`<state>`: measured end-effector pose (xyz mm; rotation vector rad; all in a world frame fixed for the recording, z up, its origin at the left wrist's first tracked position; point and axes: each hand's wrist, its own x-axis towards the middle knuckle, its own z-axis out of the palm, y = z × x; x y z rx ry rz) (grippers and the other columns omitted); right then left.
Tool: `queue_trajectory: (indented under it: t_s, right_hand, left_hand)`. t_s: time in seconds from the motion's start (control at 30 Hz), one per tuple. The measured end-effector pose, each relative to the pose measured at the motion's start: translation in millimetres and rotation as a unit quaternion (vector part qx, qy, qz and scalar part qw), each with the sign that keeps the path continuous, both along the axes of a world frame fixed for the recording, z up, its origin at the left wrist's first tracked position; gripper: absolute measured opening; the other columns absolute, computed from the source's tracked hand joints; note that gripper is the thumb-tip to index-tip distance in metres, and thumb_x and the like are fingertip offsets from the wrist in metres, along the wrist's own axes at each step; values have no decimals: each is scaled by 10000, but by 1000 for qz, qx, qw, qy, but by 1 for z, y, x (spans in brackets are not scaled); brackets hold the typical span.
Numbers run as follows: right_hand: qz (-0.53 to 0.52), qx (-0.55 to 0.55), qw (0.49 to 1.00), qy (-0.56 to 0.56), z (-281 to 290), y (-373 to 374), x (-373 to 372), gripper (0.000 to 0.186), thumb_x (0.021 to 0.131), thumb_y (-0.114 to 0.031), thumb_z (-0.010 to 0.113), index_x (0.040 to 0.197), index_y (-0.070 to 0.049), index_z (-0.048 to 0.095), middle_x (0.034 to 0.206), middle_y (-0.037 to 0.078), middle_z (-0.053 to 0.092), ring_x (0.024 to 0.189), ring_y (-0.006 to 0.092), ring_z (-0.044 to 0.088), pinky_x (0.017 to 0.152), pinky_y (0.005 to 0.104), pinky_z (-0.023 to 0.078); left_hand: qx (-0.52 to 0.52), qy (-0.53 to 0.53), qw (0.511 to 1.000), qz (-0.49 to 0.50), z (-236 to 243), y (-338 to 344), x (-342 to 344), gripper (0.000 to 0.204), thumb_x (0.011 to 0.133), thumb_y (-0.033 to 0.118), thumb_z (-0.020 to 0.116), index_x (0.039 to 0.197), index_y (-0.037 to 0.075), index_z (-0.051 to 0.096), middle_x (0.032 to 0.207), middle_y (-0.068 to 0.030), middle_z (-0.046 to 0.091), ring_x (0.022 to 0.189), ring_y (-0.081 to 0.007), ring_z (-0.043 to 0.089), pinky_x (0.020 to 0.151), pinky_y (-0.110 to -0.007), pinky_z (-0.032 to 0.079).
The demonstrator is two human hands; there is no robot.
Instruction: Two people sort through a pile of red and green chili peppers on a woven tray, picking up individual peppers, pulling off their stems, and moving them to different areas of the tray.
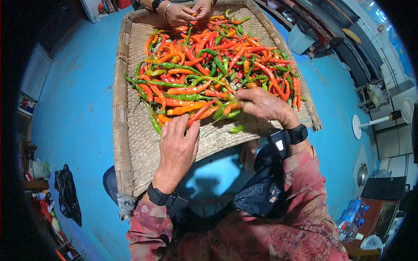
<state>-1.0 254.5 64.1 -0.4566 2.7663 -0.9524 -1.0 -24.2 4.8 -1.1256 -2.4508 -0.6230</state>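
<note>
A large woven bamboo tray [121, 95] holds a heap of red, orange and green chili peppers [204, 65]. My left hand [176, 145] rests near the front of the heap, fingers apart and slightly bent, with the fingertips touching the mat and the lowest peppers beside a red one. My right hand [263, 104], at the heap's right front, has its fingers closed on an orange and green pepper [230, 108], blurred by motion. A small blurred green piece [236, 129] is just below it, over the bare weave.
A co-worker's hands [183, 13] hold something small over the far edge. On the blue floor [74, 108] are a black bag [67, 193] at left, a white fan [405, 111] and water bottles [352, 215] at right. A light blue bin [300, 37] stands behind the tray's right side.
</note>
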Motion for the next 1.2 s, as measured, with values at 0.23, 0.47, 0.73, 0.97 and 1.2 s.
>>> queue_trajectory:
  t_s: [0.23,0.47,0.73,0.97,1.2]
  right_hand:
    - [-194,-58,974,105,-12,59,13,281,933,-222,493,1034,9,617,835,137,609,821,233,604,758,357,477]
    - [-349,73,868,345,-25,71,25,192,887,-104,600,1051,-12,637,926,149,657,870,270,632,780,359,489]
    - [24,-116,989,-93,2,-8,39,186,942,-159,605,1019,0,664,898,54,662,830,147,643,741,298,521]
    - [257,141,934,-203,-72,-72,78,138,766,-121,639,767,17,626,804,233,645,792,399,642,672,472,501]
    - [63,233,962,-129,-149,6,98,238,823,-190,540,870,10,659,909,249,669,841,400,667,700,466,524]
  left_hand:
    - [-32,14,999,5,1,2,1,303,796,115,681,1084,46,613,1136,-165,551,1062,-345,536,922,-460,422]
    - [-44,30,999,1,-1,4,1,272,817,131,686,1064,41,616,1127,-179,555,1036,-358,539,914,-452,431]
    - [-61,26,998,11,2,4,-2,279,820,148,681,1074,53,616,1139,-157,556,1047,-334,531,903,-444,425]
    - [-61,45,997,-1,-6,2,-3,254,832,158,677,1058,61,611,1127,-149,561,1025,-329,540,889,-437,433]
    - [-29,35,998,-38,3,3,-6,255,823,125,681,1057,49,617,1119,-163,568,1005,-344,548,869,-434,458]
